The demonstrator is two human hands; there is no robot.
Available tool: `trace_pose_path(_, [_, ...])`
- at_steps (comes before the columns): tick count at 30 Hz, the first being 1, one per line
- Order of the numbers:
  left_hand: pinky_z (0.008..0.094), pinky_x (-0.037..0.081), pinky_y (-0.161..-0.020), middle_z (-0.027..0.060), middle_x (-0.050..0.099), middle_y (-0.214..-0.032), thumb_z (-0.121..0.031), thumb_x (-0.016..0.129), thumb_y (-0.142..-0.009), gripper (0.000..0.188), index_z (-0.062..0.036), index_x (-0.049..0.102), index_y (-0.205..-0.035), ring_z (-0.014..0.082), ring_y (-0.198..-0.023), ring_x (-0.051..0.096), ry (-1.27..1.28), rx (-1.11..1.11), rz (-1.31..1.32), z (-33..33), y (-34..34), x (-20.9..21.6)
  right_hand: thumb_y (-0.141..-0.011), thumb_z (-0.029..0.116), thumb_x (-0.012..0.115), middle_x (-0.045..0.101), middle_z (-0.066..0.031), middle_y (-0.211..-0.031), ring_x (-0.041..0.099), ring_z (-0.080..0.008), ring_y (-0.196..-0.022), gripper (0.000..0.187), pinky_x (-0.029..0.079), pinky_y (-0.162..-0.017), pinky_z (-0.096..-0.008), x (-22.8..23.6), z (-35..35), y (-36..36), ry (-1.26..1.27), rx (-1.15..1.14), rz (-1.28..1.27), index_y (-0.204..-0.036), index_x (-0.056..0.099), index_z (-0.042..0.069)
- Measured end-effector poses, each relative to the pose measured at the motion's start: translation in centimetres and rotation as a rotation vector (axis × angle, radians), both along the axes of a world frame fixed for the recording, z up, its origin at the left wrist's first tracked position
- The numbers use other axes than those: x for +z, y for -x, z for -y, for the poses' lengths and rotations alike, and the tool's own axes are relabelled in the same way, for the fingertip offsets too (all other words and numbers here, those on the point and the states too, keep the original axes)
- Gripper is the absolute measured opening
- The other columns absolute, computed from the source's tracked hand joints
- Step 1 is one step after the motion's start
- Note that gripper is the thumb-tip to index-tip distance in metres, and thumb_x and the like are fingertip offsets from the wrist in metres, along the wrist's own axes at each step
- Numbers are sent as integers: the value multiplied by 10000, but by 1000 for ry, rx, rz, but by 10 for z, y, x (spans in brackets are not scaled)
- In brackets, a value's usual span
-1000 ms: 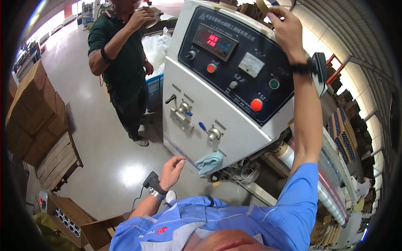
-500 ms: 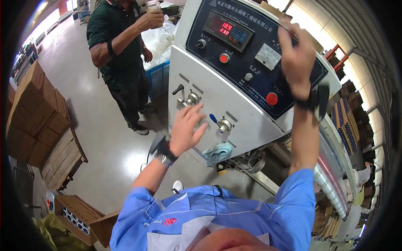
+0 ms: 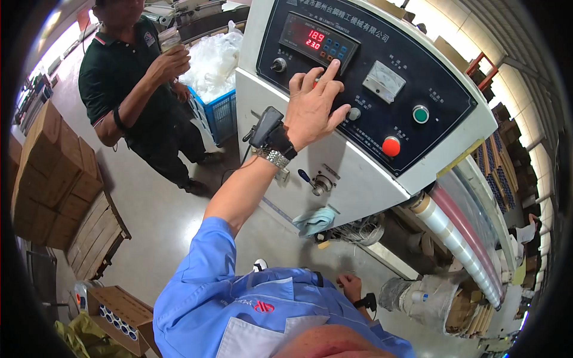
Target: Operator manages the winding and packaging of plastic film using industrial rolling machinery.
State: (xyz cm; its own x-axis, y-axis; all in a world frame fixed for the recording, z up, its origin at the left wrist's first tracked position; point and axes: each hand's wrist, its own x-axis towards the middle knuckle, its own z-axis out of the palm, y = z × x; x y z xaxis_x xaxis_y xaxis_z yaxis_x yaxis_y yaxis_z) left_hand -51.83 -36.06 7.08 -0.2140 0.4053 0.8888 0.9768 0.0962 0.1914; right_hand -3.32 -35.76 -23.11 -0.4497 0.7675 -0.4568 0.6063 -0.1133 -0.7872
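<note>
My left hand (image 3: pixel 316 107) reaches up over a dark blue control panel (image 3: pixel 334 128) on a white machine. Its index finger is stretched out, with the tip at the lower buttons of the digital counter (image 3: pixel 320 40), whose red digits are lit. The other fingers and thumb are apart, and nothing is in them. A red button below the counter is mostly hidden behind this hand; a small grey knob (image 3: pixel 354 114) sits near the thumb. Low beside my waist hangs my right hand (image 3: pixel 350 286), its fingers loosely bent and apart from the machine, with nothing visible in them.
The panel also bears a dial gauge (image 3: pixel 385 82), a green button (image 3: pixel 421 114) and a red button (image 3: pixel 391 147). A cloth (image 3: pixel 314 221) hangs below the blue-handled valve (image 3: pixel 321 184). At left, a person (image 3: pixel 128 83) holds a clear cup near a blue crate (image 3: pixel 221 116). Film rolls (image 3: pixel 456 241) lie right.
My left hand has risen from the valves to the counter's buttons. The right hand has left the panel's right side and dropped to my waist. The other person has shifted left.
</note>
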Motion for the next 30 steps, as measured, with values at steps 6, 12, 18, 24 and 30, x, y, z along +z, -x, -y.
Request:
trace_pose_path(6, [442,275,-1023,122,512,-1439,-333,713,-819,326,-102,598,-1018,310,-1212,464,7,42,-32,0,-5,10,-881,204,655,712,-111,-796,679,-179,-694,232,544,-612,-300,-44,-2,-57,111,-202,77,-926,702,-19])
trace_pose_path(12, [449,279,-1028,132,554,-1379,-326,714,-813,353,-80,622,-1049,327,-1238,458,4,36,-15,4,-13,17,-881,200,645,711,-114,-794,686,-193,-703,235,546,-617,-313,-56,-14,-61,101,-223,111,-916,694,-27])
trace_pose_path(18, [451,283,-1058,125,597,-1325,-289,725,-807,285,-88,637,-989,292,-1219,513,-63,-97,-47,14,-53,-22,-871,199,666,712,-103,-788,679,-187,-727,227,545,-675,-336,-69,-4,-70,121,-239,101,-904,696,-23])
trace_pose_path(24, [452,301,-1054,138,586,-1344,-282,730,-801,276,-91,626,-971,289,-1169,550,-51,-235,-111,-7,-99,-18,-843,212,675,718,-88,-801,675,-184,-724,234,538,-706,-310,-103,14,-114,102,-239,129,-872,710,-18])
trace_pose_path(30, [473,290,-1099,190,436,-1483,-301,726,-822,407,-77,563,-1120,338,-1259,482,-12,-301,-113,-35,-122,2,-798,114,664,699,-91,-746,663,-177,-656,144,532,-622,-300,-120,25,-157,-205,150,261,-831,708,-19])
